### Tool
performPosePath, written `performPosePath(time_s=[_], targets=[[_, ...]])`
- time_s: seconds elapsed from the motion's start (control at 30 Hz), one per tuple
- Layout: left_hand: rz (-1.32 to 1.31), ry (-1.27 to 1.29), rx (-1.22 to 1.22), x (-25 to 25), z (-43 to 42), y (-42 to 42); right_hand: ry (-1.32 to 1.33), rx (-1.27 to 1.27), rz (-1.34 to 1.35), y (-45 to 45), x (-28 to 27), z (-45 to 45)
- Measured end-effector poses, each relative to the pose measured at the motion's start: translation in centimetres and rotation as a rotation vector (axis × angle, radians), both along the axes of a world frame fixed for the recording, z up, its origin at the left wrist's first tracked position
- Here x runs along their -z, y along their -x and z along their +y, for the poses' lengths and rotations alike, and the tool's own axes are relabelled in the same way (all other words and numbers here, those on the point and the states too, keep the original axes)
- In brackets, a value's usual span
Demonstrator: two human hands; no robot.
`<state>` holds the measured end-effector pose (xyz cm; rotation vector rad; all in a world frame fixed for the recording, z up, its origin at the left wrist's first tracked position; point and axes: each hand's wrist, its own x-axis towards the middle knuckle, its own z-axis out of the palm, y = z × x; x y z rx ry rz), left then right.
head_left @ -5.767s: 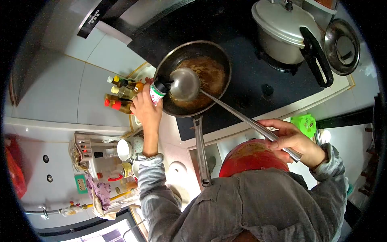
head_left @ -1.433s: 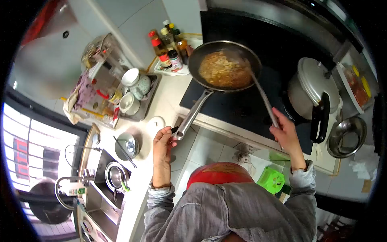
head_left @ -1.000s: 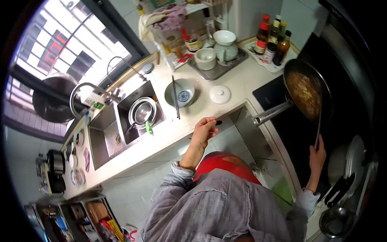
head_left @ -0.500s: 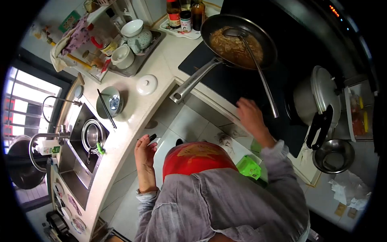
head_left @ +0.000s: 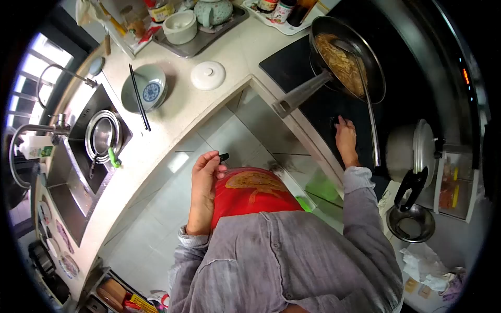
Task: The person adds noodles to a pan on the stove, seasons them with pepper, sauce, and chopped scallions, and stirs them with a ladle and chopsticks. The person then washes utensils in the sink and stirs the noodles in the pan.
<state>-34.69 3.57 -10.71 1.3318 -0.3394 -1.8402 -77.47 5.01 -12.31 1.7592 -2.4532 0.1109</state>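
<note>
My left hand [head_left: 204,176] is closed in front of my body, pinching a small black object [head_left: 224,157] whose kind I cannot make out. Over the front of the black cooktop [head_left: 305,57], my right hand [head_left: 346,140] has its fingers bent down beside a small dark spot; what they press or grip is hidden. Beyond that hand sits a frying pan [head_left: 383,86] with shredded food in brown sauce [head_left: 339,62]. A ladle [head_left: 372,122] rests in the pan, its long handle hanging out past my right hand. The pan's handle [head_left: 302,94] points toward the counter edge.
A pressure cooker [head_left: 407,148] and metal bowl [head_left: 410,226] stand at right. The curved counter [head_left: 172,117] at left carries a bowl [head_left: 128,94] with chopsticks [head_left: 138,99], a white lid [head_left: 207,75] and a tray [head_left: 190,47]. Metal bowls [head_left: 94,128] lie in the sink [head_left: 78,172].
My right hand has moved from the cooktop's front edge forward onto its surface, with the fingers lowered. My left hand still pinches the small black object. The camera view has shifted.
</note>
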Motion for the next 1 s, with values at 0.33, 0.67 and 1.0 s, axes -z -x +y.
performPosePath(time_s=[0.33, 0.67, 1.0], targets=[[0.104, -0.164, -0.032, 6.0, 0.0, -2.0, -0.037, 0.084, 0.058, -0.7, 0.3, -1.3], [0.06, -0.193, 0.096, 5.2, -4.2, -4.3, -0.013, 0.109, 0.092, 0.0, 1.9, -0.5], [-0.03, -0.062, 0.288, 2.1, -9.0, -4.4, 0.134, 0.159, 0.011, -1.4, 1.4, -1.0]])
